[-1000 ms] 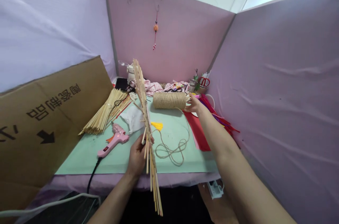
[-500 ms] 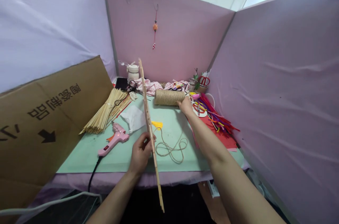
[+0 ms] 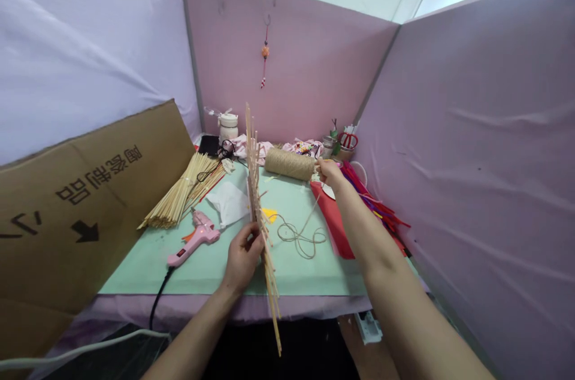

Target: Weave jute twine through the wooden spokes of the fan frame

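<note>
In my left hand (image 3: 245, 254) is a flat piece made of thin bamboo sticks (image 3: 254, 188), seen nearly edge-on and upright, with stick ends jutting out at uneven lengths. The fingers are closed on its near side. My right hand (image 3: 330, 171) reaches to the right end of a large roll of jute twine (image 3: 290, 164) lying on its side. Its fingers are pinched at the twine there; the fingertips are partly hidden. A loose strand of twine (image 3: 302, 242) lies in loops on the table and runs up toward this hand.
A pink hot glue gun (image 3: 195, 239) lies left, near a bundle of bamboo sticks (image 3: 177, 194) and a white plastic bag (image 3: 229, 203). Red sheets (image 3: 335, 224) and coloured pipe cleaners (image 3: 377, 203) lie right. A cardboard panel (image 3: 90, 206) stands at left; red-handled scissors (image 3: 348, 140) stand behind.
My right hand has shifted slightly right, from the roll's side to its end. The roll has tilted a little. The stick piece has turned, showing more of its sticks.
</note>
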A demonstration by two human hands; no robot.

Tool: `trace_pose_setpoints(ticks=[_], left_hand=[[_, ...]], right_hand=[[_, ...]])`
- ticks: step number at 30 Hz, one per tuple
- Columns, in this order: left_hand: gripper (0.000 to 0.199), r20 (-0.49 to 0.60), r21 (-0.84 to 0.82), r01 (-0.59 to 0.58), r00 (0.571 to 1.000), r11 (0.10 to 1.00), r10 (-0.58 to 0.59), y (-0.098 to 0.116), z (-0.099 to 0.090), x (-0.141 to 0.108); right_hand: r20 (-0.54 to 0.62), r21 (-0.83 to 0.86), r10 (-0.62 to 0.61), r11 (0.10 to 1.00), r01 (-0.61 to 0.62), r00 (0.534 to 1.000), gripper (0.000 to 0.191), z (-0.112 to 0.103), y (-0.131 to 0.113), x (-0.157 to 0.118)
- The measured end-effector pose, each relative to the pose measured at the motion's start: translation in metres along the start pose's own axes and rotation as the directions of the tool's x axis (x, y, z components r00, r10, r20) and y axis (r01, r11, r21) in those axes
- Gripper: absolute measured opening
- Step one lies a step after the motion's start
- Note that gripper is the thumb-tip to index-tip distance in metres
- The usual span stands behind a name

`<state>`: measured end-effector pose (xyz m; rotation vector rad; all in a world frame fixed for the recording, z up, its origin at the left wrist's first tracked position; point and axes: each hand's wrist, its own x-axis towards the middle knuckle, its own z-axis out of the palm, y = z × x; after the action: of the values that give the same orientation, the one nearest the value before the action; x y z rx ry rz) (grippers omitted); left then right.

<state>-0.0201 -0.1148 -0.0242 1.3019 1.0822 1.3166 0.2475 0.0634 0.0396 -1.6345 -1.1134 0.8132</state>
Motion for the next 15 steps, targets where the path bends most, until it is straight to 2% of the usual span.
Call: trace_pose_setpoints(ticks=[5,9,12,15], left_hand=[[0.022,0.009,-0.012,-0.012,1.0,1.0,0.012,0.003,-0.003,0.0],[0.021,0.005,-0.034,-0.013,1.0,0.999,0.013,0.0,-0.004,0.0],[0.021,0.011,-0.045,-0.014,1.0,0.999,0.015,-0.003,-0.004,0.0],[0.021,0.007,-0.035,-0.027,1.0,0.999,0.027,-0.003,-0.004,-0.001]], right_hand=[[0.046,0.193,-0.102,0.977,0.092,0.994,0.024,0.008,-0.041,-0.011],[0.099,0.399,-0.25,0.897,0.192,0.963,0.04,0.001,-0.077,-0.026],[0.06,0.416,-0.341,0.863,0.287,0.938,0.048,-0.007,-0.103,-0.036],[-0.001,0.404,-0.464,0.81,0.424,0.886,0.051,-0.017,-0.126,-0.045]])
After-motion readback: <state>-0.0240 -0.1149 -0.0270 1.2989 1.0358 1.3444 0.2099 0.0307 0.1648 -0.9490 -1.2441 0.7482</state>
